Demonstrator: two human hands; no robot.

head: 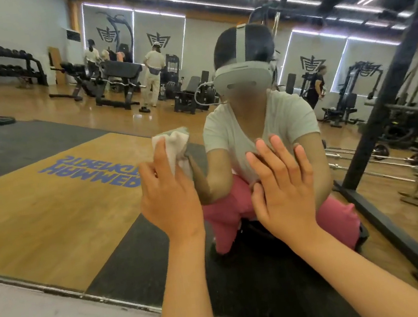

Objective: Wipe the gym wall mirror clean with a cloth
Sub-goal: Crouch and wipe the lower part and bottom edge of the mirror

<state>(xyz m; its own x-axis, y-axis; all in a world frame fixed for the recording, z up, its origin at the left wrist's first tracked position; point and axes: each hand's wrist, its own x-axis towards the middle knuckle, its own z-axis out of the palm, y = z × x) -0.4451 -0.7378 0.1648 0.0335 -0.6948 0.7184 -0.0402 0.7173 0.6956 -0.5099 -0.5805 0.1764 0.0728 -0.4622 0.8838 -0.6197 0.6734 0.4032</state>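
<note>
Ctr frame: left hand point(171, 200) grips soft, light cloth point(174, 144) (hold it bunched); right hand point(281, 188) flat on prob. fragile mirror point(47, 193).

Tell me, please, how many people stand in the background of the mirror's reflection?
3: a person at back left, a person in light clothes mid-floor, and a person in dark clothes at right. Others may be hidden from view.
</note>
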